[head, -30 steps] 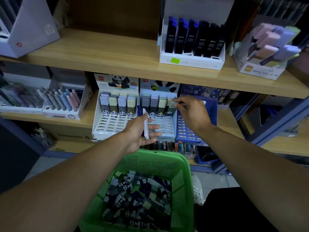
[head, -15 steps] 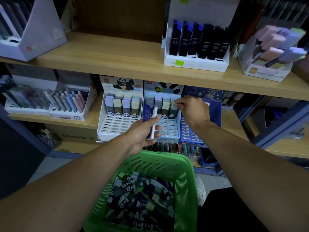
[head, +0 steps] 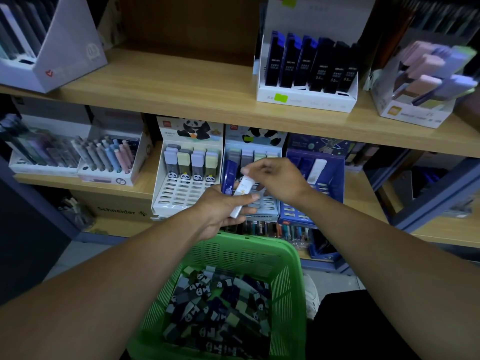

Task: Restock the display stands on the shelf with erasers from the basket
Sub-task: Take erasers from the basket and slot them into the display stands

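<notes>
My left hand (head: 220, 211) holds two long erasers upright in front of the middle shelf: a dark blue eraser (head: 230, 178) and a white eraser (head: 241, 196). My right hand (head: 278, 180) pinches the top end of the white eraser. Behind the hands stand three display stands: a white panda stand (head: 181, 196) with a row of erasers at its top, a light blue panda stand (head: 265, 203) and a dark blue stand (head: 335, 172) holding a white eraser. A green basket (head: 285, 258) full of erasers sits below my arms.
The wooden upper shelf (head: 181, 84) carries a white box of dark lead cases (head: 309, 74) and a box of pastel erasers (head: 428, 81). Pen displays (head: 104, 157) stand at the left of the middle shelf. A lower shelf holds pens (head: 270, 227).
My right hand left the back row of the light blue panda stand and came down to the white eraser in my left hand. The left hand rose slightly.
</notes>
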{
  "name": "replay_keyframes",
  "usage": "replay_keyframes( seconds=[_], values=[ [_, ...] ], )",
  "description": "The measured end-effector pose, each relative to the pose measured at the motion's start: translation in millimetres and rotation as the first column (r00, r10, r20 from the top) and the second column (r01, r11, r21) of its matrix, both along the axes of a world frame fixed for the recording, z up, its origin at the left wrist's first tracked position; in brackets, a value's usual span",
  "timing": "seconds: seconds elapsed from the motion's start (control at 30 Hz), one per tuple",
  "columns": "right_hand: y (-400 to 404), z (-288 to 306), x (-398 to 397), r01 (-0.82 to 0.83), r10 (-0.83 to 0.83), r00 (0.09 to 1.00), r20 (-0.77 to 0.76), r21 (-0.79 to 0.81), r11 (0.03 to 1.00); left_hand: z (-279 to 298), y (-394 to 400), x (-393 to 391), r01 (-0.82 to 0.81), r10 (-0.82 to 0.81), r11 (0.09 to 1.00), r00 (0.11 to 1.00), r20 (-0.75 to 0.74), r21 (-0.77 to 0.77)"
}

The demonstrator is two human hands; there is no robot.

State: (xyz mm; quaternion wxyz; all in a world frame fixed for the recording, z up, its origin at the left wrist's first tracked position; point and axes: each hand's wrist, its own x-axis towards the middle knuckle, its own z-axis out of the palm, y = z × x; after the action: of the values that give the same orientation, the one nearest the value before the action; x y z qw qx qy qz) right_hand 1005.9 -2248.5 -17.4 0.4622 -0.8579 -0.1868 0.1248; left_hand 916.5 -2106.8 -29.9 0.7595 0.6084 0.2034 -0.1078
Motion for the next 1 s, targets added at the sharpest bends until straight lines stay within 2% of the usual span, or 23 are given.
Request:
replay_keyframes(
  seconds=[0.13,0.23,0.33,0.47,0.57,0.67,0.73,1.0],
  values=[
    [-4,0,-5,0.019,0.005,0.985,-0.174,0.139,0.99,-1,-4,-1,0.018,-0.019,0.999,1.0,0.019,0.031],
    [-13,8,-4,0.184,-0.114,0.964,-0.24,0.296,0.937,-3,-9,0,0.061,-0.061,0.998,0.998,0.017,0.02],
    [-32,12,2,0.357,-0.278,0.927,-0.252,0.364,0.86,-3,-16,2,0.094,-0.093,0.995,0.995,-0.03,0.031],
    [-72,8,10,0.457,-0.442,0.888,-0.128,0.363,0.812,-4,-25,8,0.098,-0.095,0.995,0.991,-0.091,0.028],
    [-103,3,14,0.486,-0.523,0.853,-0.003,0.375,0.79,-7,-32,13,0.103,-0.103,0.995,0.991,-0.084,-0.015],
    [-127,-3,20,0.54,-0.6,0.788,0.138,0.315,0.781,-8,-39,16,0.137,-0.14,0.99,0.987,-0.075,-0.041],
    [-138,-7,22,0.541,-0.592,0.783,0.189,0.264,0.799,-8,-45,16,0.164,-0.166,0.986,0.984,-0.068,-0.038],
    [-148,-16,27,0.409,-0.399,0.869,0.293,0.027,0.912,-15,-52,18,0.2,-0.201,0.979,0.979,-0.021,-0.037]
  ],
)
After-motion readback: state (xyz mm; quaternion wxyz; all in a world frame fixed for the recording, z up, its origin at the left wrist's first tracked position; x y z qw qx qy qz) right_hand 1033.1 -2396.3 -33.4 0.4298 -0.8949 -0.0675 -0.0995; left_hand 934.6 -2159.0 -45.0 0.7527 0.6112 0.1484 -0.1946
